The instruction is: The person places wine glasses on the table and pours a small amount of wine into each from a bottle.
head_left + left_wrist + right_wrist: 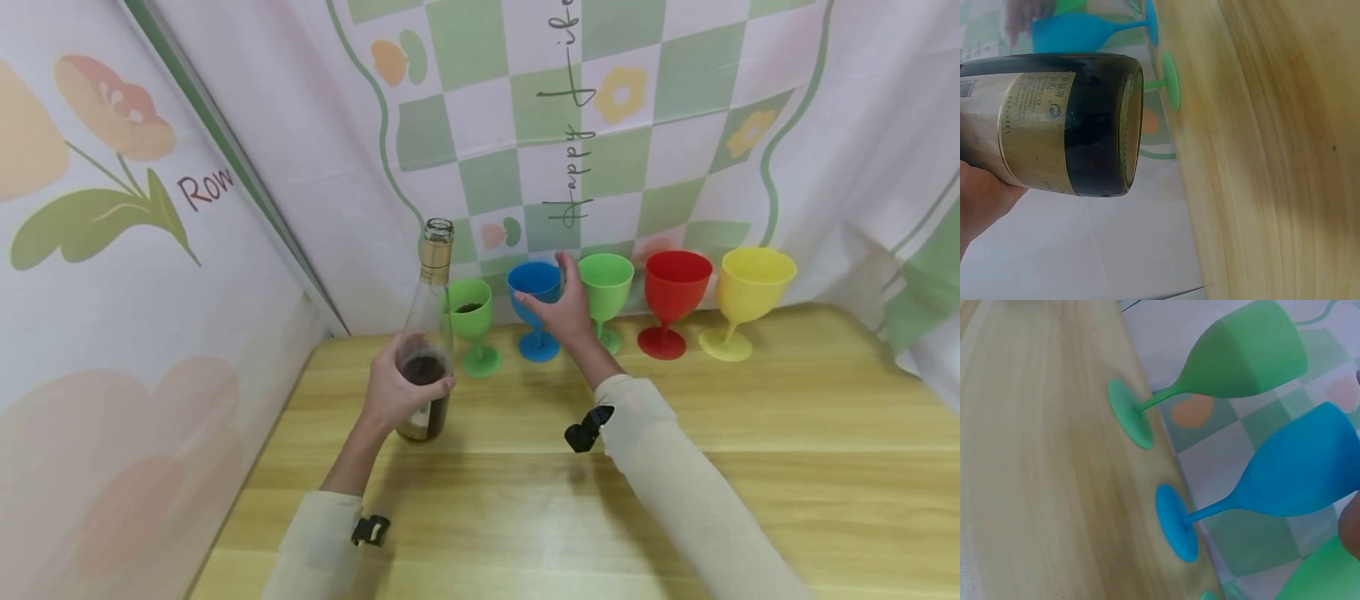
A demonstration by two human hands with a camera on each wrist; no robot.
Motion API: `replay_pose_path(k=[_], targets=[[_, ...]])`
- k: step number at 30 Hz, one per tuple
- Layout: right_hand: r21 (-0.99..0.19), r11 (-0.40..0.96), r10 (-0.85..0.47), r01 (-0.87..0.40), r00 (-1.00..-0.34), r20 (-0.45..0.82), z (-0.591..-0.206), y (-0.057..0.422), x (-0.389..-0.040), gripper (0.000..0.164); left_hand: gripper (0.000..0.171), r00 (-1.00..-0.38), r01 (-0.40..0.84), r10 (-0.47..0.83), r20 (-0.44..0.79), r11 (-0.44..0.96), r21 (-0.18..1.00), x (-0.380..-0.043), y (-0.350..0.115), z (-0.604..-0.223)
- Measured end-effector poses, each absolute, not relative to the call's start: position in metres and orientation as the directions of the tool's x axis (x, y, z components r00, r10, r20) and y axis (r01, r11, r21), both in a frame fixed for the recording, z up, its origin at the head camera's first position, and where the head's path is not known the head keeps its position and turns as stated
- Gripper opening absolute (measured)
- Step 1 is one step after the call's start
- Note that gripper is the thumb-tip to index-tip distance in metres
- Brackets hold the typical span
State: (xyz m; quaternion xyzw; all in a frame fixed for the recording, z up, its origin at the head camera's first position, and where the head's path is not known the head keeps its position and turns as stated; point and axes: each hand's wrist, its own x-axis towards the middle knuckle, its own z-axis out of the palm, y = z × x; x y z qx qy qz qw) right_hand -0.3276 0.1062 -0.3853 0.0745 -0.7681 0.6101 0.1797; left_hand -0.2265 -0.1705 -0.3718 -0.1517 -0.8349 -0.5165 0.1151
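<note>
My left hand point(393, 392) grips a clear glass wine bottle point(427, 367) with dark liquid in its lower part. The uncapped bottle stands nearly upright, its base off the table in the left wrist view. Just right of it is a green goblet point(472, 321) with some dark liquid inside. My right hand point(566, 308) is at the blue goblet point(534, 279), thumb and a finger spread about its bowl. A fingertip point(1350, 528) lies near that bowl in the right wrist view; I cannot tell whether it touches. The blue goblet's foot rests on the table.
Right of the blue goblet stand another green goblet point(606, 283), a red goblet point(677, 283) and a yellow goblet point(753, 283), in a row along the back of the wooden table point(510, 500). A printed curtain point(480, 117) hangs behind, and another at the left.
</note>
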Motion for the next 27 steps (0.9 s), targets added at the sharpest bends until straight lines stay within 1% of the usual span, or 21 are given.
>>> replay_pose_path(k=[2, 6, 10, 18, 27], targets=[[-0.930, 0.242, 0.090, -0.278, -0.948, 0.306, -0.388, 0.107, -0.330, 0.104, 0.070, -0.928, 0.372, 0.137, 0.347, 0.412, 0.832, -0.227, -0.170, -0.372], [-0.955, 0.236, 0.077, -0.182, -0.976, 0.205, -0.393, 0.107, -0.337, 0.108, 0.071, -0.926, 0.376, 0.141, 0.350, 0.422, 0.825, -0.227, -0.171, -0.372], [-0.962, 0.242, 0.088, -0.130, -0.984, 0.155, -0.393, 0.107, -0.343, 0.110, 0.072, -0.927, 0.374, 0.137, 0.350, 0.424, 0.825, -0.228, -0.171, -0.371], [-0.958, 0.270, 0.086, -0.097, -0.988, 0.125, -0.392, 0.106, -0.351, 0.110, 0.071, -0.927, 0.372, 0.135, 0.349, 0.424, 0.826, -0.229, -0.172, -0.372], [-0.971, 0.205, 0.082, -0.123, -0.987, 0.142, -0.395, 0.105, -0.353, 0.100, 0.073, -0.933, 0.357, 0.126, 0.337, 0.438, 0.825, -0.229, -0.169, -0.370]])
